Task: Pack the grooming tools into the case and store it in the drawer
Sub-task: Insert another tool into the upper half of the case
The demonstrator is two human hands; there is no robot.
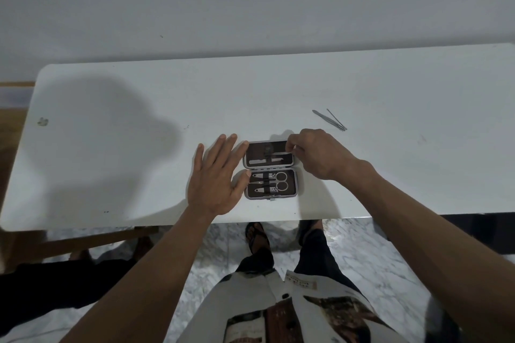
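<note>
A small grooming case [269, 170] lies open on the white table [111, 175], near its front edge. Its near half holds two nail clippers and scissors [280, 181] under an elastic strap. The far half holds a flat file [257, 161]. My right hand [317, 153] pinches a thin metal tool [278, 153] at the far half's right side, its tip under the strap. My left hand [216, 178] lies flat with fingers spread, touching the case's left edge. Two loose tools, tweezers [324, 117] and a thin pick [335, 119], lie to the right, beyond the case.
A wall rises right behind the table. A wooden frame [92, 239] shows under the table's left front. My legs and sandalled feet [257, 237] stand on marble floor below the table's front edge. No drawer is in view.
</note>
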